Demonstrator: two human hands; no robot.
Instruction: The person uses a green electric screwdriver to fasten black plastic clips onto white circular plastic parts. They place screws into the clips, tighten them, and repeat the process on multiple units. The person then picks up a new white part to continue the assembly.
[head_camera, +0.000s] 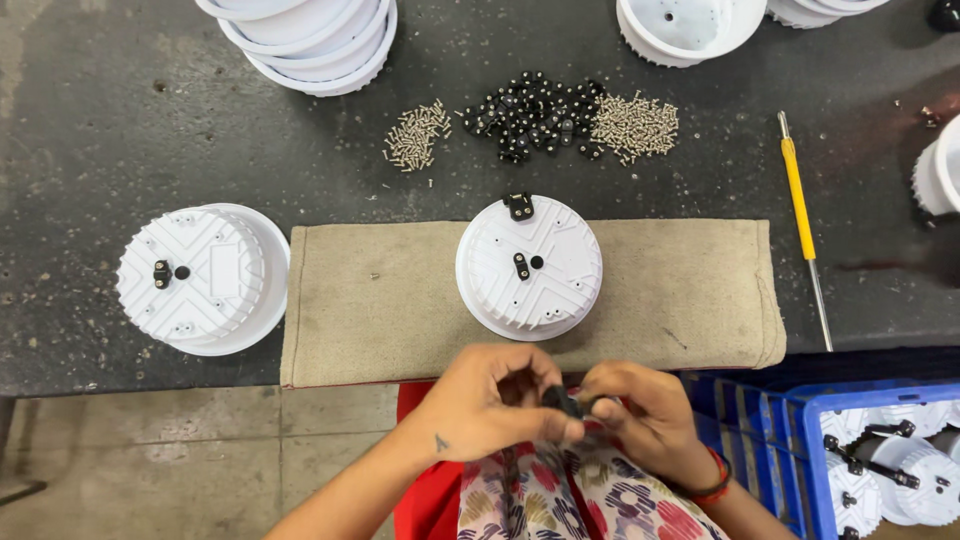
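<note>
I look down from a head camera at my two bare hands, held close together over my lap, below the near edge of a dark bench (120, 90). My left hand (480, 405) and right hand (640, 415) meet on a small black part (563, 401); the fingers (545, 425) of both hands are pinched around it, so neither is released. A thin dark cord seems to hang down from the part, though I cannot tell for certain.

Just beyond the fingers, a round white housing (529, 267) lies face down on a tan cloth mat (400, 300), with a black clip (518, 207) at its far rim. Further beyond lie a heap of black parts (530, 115) and two heaps of small screws (634, 127). Well to the right rests a yellow-handled screwdriver (797, 190); to the left sits another white housing (200, 278).

To do this well, I judge the part needs a steady two-handed pinch, kept close and turned towards the camera so its small details stay visible.
</note>
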